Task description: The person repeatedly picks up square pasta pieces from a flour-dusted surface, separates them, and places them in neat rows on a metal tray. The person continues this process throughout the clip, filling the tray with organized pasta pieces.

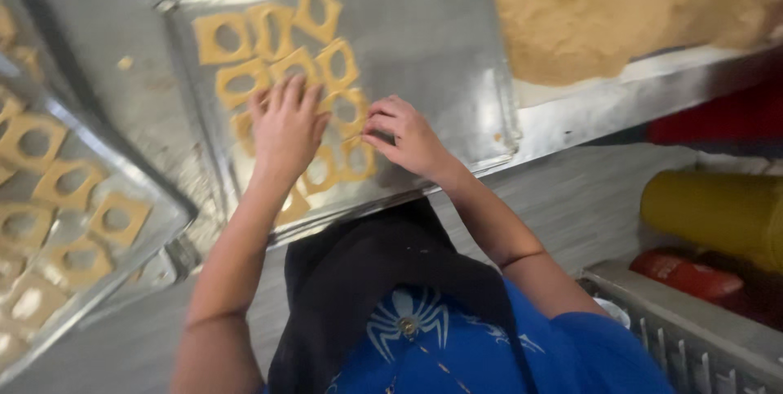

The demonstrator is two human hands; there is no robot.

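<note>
**Both hands on cut dough squares at the near end of a steel tray**

The dough squares, pale yellow with a hole cut in each, lie in a loose cluster on the left half of a steel tray. The cluster's long axis runs from the tray's far left corner down toward the near edge, where the hands are. About a dozen squares show; those under the hands are partly hidden, so the count is rough.

The left hand lies flat on the squares, fingers spread and pointing away from the person, palm down; its grip is apart and clamps nothing. The right hand sits just beside it to the right, fingers curled together with the tips on a square at the cluster's right edge; whether it pinches that square or only presses it cannot be told. Most uncovered squares lie beyond the left hand's fingertips, so the left hand is the nearer one to them.

The tray rests on a steel desk. A second tray to the left, well apart, carries about ten more holed squares in rows. A mound of dough lies beyond the first tray's right end. Lower right are a yellow cylinder and a red thing, blurred.
</note>
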